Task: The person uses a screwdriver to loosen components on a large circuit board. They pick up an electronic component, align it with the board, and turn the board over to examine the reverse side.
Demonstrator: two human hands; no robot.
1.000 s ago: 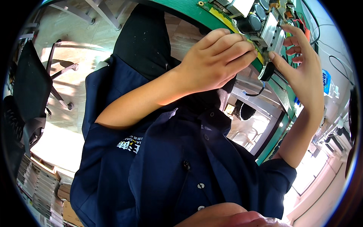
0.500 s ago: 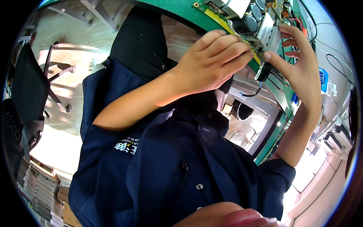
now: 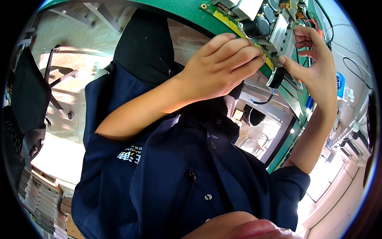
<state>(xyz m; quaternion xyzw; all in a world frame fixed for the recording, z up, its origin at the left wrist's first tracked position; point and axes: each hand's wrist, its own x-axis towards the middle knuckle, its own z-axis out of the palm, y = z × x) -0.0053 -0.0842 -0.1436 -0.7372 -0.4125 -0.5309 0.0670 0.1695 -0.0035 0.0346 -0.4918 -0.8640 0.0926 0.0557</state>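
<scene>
A circuit board with heat sinks, black capacitors and a yellow strip along its near edge lies at the edge of the green bench. My left hand has its fingers curled over that near edge, fingertips and thumb hidden. My right hand grips the board's right end, thumb by the silver heat sink and fingers bent around the far side. A black block hangs at the board's corner below my right thumb, with a dark cable running down from it.
A black office chair stands at the left on the tiled floor. Grey bench legs show at the top left. Red and black wires lie behind the board, and a blue-labelled package is to the right.
Both hands and the board appear slightly lower and further left in the picture, along with the whole view. The fingers' grip looks much the same.
</scene>
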